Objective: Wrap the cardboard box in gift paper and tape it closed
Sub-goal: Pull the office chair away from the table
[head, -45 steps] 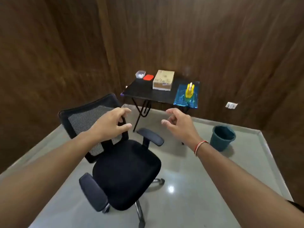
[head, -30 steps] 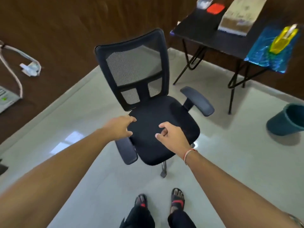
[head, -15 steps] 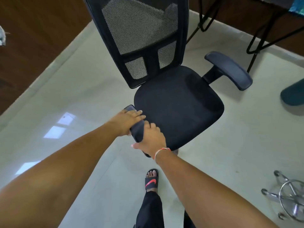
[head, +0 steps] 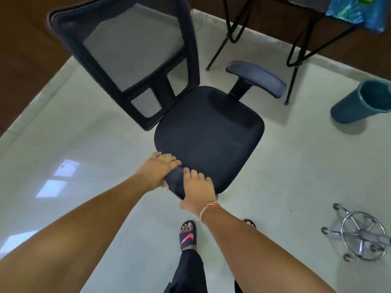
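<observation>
Compared with half a second ago, the view is sitting a bit further back, so the blue gift paper (head: 357, 12) is showing again, hanging off the black folding table (head: 304, 2) at top right, well away from both hands. Can't tell which way it's running. The left hand (head: 155, 171) and right hand (head: 197, 188) are still gripping the near armrest (head: 176, 182) of the black mesh-backed office chair (head: 208, 134).

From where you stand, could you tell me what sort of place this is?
Probably a small office or workroom: a black mesh-backed swivel chair, a black folding-leg table against dark wood-panelled walls, and a teal plastic waste bin.
</observation>
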